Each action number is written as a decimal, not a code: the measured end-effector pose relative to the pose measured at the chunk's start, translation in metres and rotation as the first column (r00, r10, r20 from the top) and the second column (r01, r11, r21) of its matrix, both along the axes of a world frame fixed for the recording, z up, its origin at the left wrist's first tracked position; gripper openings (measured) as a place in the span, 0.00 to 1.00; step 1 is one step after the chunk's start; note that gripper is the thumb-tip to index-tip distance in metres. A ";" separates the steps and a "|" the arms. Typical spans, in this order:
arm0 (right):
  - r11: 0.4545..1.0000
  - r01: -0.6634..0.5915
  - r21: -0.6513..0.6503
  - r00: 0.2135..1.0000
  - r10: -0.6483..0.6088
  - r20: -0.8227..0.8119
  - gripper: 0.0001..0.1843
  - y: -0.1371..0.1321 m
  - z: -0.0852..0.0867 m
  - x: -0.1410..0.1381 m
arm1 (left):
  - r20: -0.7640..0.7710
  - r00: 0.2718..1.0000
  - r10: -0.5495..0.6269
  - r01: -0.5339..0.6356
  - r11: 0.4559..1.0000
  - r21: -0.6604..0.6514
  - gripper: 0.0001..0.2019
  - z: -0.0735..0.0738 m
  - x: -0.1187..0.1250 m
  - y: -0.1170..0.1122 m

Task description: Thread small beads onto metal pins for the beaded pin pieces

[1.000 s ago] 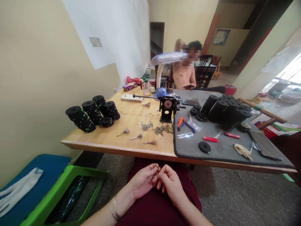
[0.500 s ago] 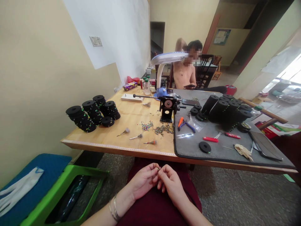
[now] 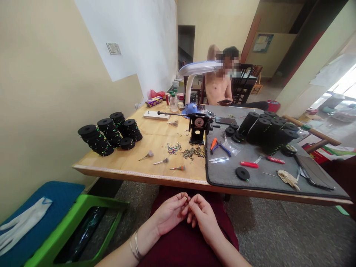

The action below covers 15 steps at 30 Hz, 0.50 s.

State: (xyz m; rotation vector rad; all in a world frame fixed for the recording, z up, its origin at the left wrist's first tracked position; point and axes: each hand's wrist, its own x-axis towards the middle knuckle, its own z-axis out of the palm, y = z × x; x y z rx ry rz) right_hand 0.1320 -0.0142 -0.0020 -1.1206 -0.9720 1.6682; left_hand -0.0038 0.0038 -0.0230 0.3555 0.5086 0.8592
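Observation:
Over my lap, just in front of the table edge, both hands are close together. My left hand (image 3: 171,215) pinches a tiny yellow-green piece (image 3: 185,199) between thumb and forefinger; its exact kind is too small to tell. Close beside it, my right hand (image 3: 202,217) has thumb and forefinger pressed together, and whatever lies in them is hidden. On the table ahead lie a pile of small metal pieces (image 3: 193,152), a pile of coloured beads (image 3: 174,149) and several thin bundles with frayed ends, one with an orange band (image 3: 178,168).
A black hand-crank winder (image 3: 198,128) stands behind the piles. Black foam spools (image 3: 105,132) are stacked at the left, more (image 3: 258,128) at the right. Pliers (image 3: 219,147), snips (image 3: 218,160) and a foam disc (image 3: 242,174) lie on the grey mat (image 3: 222,176). Across the table sits a person (image 3: 218,87).
My right fingertips have drawn slightly away to the right from my left fingertips. The left hand and the things on the table look unmoved.

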 end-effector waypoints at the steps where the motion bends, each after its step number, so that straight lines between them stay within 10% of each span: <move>1: 1.000 0.001 0.000 1.000 -0.001 0.000 0.20 0.000 0.000 0.000 | -0.001 1.000 -0.006 0.006 1.000 0.002 0.04 -0.001 0.000 0.000; 15: 1.000 0.007 -0.005 1.000 -0.007 -0.027 0.20 0.001 -0.005 0.001 | 0.025 1.000 -0.018 0.020 0.998 -0.055 0.06 0.002 0.000 0.002</move>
